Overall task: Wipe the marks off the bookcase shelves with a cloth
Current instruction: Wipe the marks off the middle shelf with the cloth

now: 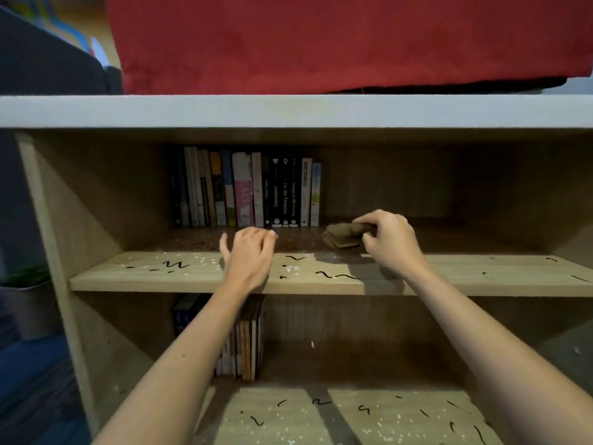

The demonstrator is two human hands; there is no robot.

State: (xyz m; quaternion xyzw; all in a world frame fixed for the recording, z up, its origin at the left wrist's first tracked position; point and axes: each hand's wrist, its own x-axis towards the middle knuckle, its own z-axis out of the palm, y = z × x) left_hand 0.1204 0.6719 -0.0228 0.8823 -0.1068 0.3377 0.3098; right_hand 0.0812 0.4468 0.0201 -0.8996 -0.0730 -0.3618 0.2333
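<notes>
Squiggles (pixel 175 264) at far left sit on the lit front strip of the middle shelf (pixel 465 277), with white specks (pixel 205 261) around them. Next is the left hand (pixel 248 252), over the board with fingers loosely curled and holding nothing; can't tell if it touches. Between the hands there are more black marks (pixel 337 276) along the front edge. The brown cloth (pixel 341 237) is bunched further back in the shaded part, just right of the book row (pixel 247 191), long axis roughly left-right. The right hand (pixel 390 240) pinches its right end. So the nearest marks lie forward-left of the cloth, toward the person. The right hand is nearer, and I'd guess the wipe means dragging the cloth forward. Far right, a few small marks (pixel 552 260) are well apart from the cloth. Hard to read: the shelf back is dark, and the right wrist's shadow covers some board. The lower shelf (pixel 401 425) is also marked, partly behind the forearms and cut off at the bottom.
</notes>
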